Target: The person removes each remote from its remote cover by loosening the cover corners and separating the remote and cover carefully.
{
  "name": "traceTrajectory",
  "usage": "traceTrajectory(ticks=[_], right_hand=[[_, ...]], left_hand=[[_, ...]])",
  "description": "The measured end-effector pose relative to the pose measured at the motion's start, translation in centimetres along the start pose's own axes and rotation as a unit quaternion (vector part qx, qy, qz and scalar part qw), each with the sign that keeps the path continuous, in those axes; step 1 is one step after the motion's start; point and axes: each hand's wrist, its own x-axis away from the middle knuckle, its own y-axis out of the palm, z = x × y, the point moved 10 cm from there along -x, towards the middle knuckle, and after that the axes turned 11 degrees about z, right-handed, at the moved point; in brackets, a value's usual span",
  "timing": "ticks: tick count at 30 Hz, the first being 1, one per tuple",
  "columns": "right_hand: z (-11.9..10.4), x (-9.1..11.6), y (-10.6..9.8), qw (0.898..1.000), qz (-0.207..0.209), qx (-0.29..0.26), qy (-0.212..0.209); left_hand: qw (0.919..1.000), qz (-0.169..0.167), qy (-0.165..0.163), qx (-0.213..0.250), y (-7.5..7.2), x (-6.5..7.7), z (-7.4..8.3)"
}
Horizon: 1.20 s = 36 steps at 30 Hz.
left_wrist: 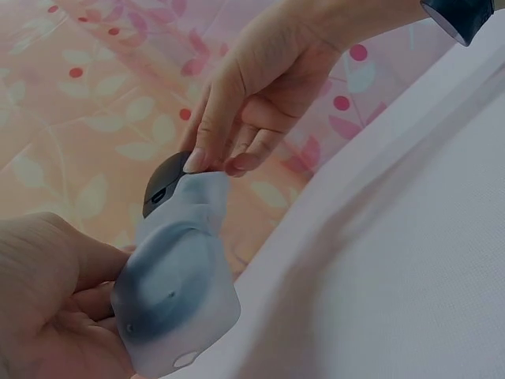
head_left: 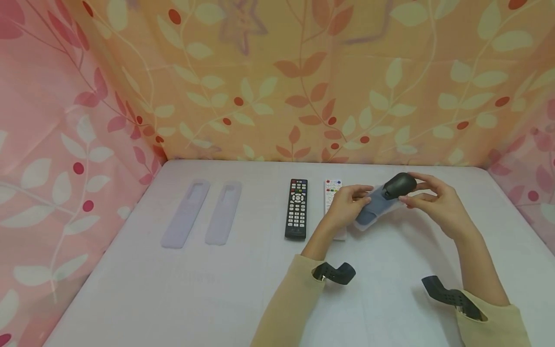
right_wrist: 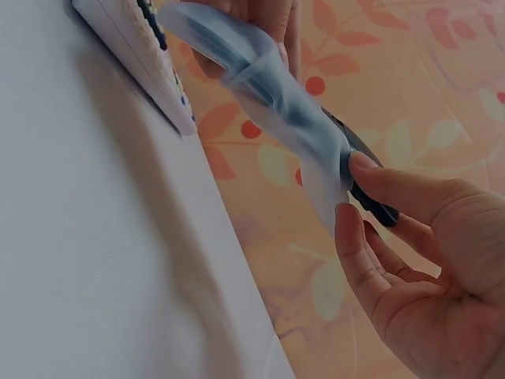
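A black remote control with a rounded end (head_left: 400,185) sits partly inside a translucent silicone cover (head_left: 376,208), held above the table at the right. Its dark body shows bluish through the cover in both wrist views. My left hand (head_left: 349,205) grips the covered end, thumb and fingers at the cover's edges. At the other end, my right hand (head_left: 440,202) pinches the bare black end; in the right wrist view its thumb (right_wrist: 394,185) presses near the cover's mouth. Behind my left hand lies a white remote (head_left: 333,187), partly hidden.
A black remote with white buttons (head_left: 297,209) lies left of the white one. Two translucent covers, an outer one (head_left: 185,214) and an inner one (head_left: 223,213), lie at the table's left. Patterned cloth (head_left: 260,96) hangs behind the white table (head_left: 243,299) and at its sides.
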Motion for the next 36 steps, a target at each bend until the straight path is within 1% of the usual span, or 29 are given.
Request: traceTrajectory(ticks=[4,9,13,20,24,28,31,36], right_hand=[[-0.5,0.2,0.1,0.999,-0.016,-0.021,-0.025],[-1.1,0.4,0.5,0.996,-0.046,-0.057,-0.059],[-1.2,0.6,0.7,0.994,-0.062,-0.064,-0.069],[-1.1,0.5,0.3,0.994,-0.057,-0.050,-0.073],[-1.0,0.5,0.0,0.994,-0.053,-0.066,-0.070],[-1.1,0.4,0.0,0.993,-0.053,-0.079,-0.075],[-1.1,0.4,0.0,0.993,-0.050,-0.076,-0.076],[-1.0,0.4,-0.2,0.994,-0.045,-0.067,-0.067]], left_hand=[[1.0000,-0.003,0.000,-0.003,0.0,0.0,0.1],[0.9998,-0.015,-0.001,-0.009,0.2,0.1,0.1],[0.9995,-0.028,0.003,-0.016,0.3,0.3,0.1],[0.9987,-0.050,0.003,-0.012,0.5,0.6,0.1],[0.9983,-0.056,0.007,-0.012,0.4,0.6,0.2],[0.9981,-0.061,0.012,-0.003,0.1,0.7,0.4],[0.9973,-0.071,0.013,0.007,0.0,0.8,0.5],[0.9958,-0.090,0.003,0.013,-0.2,1.0,0.3]])
